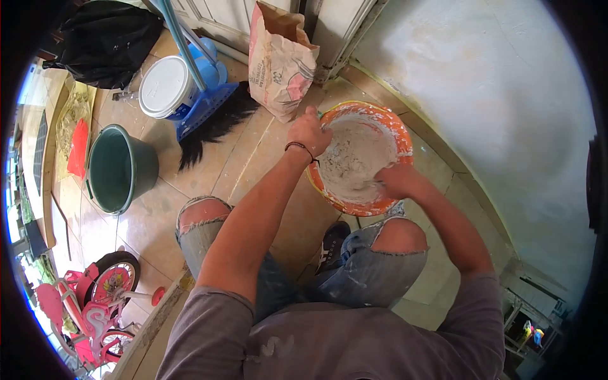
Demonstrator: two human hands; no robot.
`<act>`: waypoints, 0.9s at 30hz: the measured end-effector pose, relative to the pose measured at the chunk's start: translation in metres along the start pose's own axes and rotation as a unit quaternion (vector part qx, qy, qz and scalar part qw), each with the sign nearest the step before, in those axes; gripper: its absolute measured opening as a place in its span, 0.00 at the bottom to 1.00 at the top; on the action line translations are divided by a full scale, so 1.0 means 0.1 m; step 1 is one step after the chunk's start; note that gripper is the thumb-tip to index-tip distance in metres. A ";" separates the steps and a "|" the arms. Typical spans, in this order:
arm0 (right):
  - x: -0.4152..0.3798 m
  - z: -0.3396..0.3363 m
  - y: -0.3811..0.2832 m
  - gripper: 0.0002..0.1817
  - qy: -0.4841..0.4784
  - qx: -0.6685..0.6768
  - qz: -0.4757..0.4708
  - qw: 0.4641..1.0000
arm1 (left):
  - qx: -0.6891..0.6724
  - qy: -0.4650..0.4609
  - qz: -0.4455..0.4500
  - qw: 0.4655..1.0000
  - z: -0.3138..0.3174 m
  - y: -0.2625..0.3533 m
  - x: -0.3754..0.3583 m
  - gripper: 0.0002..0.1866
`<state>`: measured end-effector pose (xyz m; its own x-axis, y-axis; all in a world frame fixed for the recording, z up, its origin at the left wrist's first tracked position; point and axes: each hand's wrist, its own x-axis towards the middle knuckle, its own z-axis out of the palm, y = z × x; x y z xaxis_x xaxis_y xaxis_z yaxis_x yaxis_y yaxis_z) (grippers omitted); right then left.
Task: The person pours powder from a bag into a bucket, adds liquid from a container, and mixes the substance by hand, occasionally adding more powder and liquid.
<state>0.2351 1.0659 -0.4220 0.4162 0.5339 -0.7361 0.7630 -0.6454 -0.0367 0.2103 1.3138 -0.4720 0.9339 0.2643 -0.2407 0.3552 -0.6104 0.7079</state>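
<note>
Orange round plastic basin w/ pale smears on rim (406, 136): located in front of the person's knees, nr. the pale wall (481, 82). Its underside is hidden, so contact w/ the tiled floor (244, 174) can't be confirmed. Contents: wet, lumpy grey-white paste (354, 149), also smeared up the inner wall.

L. hand (309, 133): clamped on the basin's rim at the side nr. the paper bag; dark cord on wrist. R. hand (394, 180): inside the basin at the opp. side, fingers down in the paste; finger closure & any held tool hidden, can't tell. Hands are apart, w/ paste btwn them.

Surroundings: crumpled brown paper bag w/ printing (282, 73) stands open-topped just beyond L. hand. Blue broom w/ black bristles (206, 109) lies btwn bag & white lidded tub (166, 87), bristles toward the bag. Dark green plastic bucket (144, 168) stands upright on the floor, well apart from the basin, L. side. Pink child's bicycle (95, 313) is at lower L.; black fabric item (114, 41) at upper L.
</note>
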 end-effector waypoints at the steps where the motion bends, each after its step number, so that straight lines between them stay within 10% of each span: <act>1: 0.04 -0.01 -0.09 0.17 0.032 0.042 -0.005 0.999 | -0.002 0.001 0.004 1.000 -0.02 0.03 0.00 0.23; 8: 0.18 -0.52 0.16 0.16 0.059 0.110 -0.025 0.992 | 0.035 -0.026 -0.012 0.999 -0.03 0.04 0.00 0.24; 10: 0.02 -0.84 0.11 0.16 -0.078 0.032 0.024 0.996 | 0.034 -0.025 -0.014 0.999 -0.03 0.03 0.01 0.24; 27: 0.59 -0.47 0.03 0.07 0.059 -0.156 -0.073 0.983 | 0.004 0.013 0.007 1.000 0.01 0.02 0.01 0.22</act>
<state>0.2853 1.1212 -0.4341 0.3312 0.6795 -0.6547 0.9260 -0.3674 0.0871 0.2122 1.3121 -0.4722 0.9372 0.2749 -0.2146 0.3434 -0.6201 0.7053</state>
